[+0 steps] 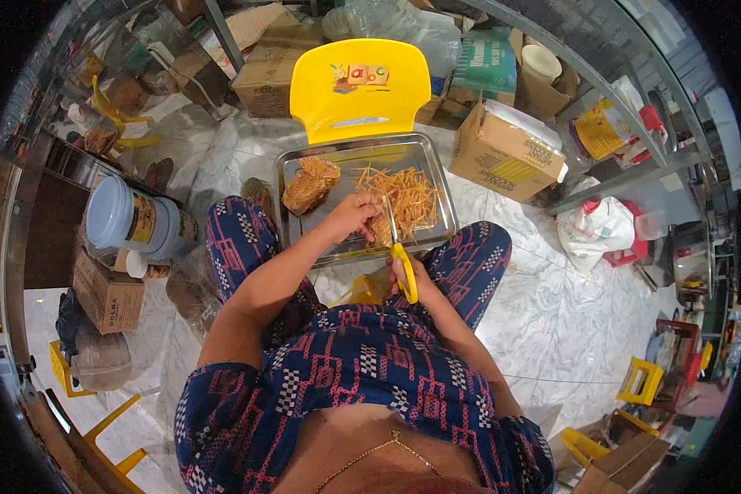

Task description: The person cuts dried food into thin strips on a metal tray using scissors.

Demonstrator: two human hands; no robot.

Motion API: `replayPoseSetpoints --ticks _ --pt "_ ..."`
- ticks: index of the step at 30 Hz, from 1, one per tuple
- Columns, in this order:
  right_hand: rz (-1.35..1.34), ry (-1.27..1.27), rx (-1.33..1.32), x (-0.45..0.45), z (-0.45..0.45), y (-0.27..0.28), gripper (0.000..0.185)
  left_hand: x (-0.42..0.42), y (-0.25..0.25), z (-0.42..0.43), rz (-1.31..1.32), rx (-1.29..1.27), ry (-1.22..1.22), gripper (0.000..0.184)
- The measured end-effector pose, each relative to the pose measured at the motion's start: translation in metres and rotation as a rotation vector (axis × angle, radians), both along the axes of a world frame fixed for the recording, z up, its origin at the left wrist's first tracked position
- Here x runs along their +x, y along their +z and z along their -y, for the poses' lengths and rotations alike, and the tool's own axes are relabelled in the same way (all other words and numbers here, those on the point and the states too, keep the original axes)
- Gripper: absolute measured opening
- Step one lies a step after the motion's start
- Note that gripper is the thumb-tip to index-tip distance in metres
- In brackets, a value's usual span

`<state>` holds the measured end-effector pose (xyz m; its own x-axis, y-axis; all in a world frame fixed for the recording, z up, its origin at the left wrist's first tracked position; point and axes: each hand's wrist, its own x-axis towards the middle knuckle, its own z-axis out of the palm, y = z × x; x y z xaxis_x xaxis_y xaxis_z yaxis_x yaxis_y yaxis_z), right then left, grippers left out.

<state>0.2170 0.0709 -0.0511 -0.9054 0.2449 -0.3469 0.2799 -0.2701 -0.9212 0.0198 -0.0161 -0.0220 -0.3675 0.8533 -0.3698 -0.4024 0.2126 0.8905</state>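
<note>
A metal tray (286,229) rests in front of me on a yellow chair. Thin tan strips (412,196) lie heaped in its right half, and a stack of flat, dry, tan-brown pieces (310,185) lies at the left. My left hand (356,217) is closed in a pinch over the tray's near middle, on a tan dry piece partly hidden by the fingers. Yellow-handled scissors (403,267) are in my right hand (415,278), low at the tray's near edge. Their blades point away from me, up beside the left fingertips and against the strip heap.
The yellow chair's backrest (360,82) rises behind the tray. An open cardboard box (506,152) stands to the right, with a white bag (599,235) beyond it. Lidded plastic buckets (122,212) and another carton (107,292) are on the left. Metal shelving surrounds the marble-patterned floor.
</note>
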Motion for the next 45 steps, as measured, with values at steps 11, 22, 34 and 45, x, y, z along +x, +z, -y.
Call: replayPoseSetpoints --ticks 11,22,34,45 --pt "0.153 -0.016 0.028 -0.002 -0.004 0.017 0.033 0.002 0.001 -0.001 0.056 -0.018 0.038 0.010" --pt "0.054 -0.045 0.008 -0.001 -0.001 0.011 0.038 0.009 0.005 -0.003 -0.036 -0.033 -0.083 0.012" --pt "0.008 0.086 0.023 0.000 -0.004 0.003 0.042 -0.017 0.010 0.001 0.082 0.168 0.179 0.004" --pt "-0.008 0.137 0.014 0.000 0.000 0.002 0.041 -0.025 0.011 0.002 0.059 0.111 0.346 0.011"
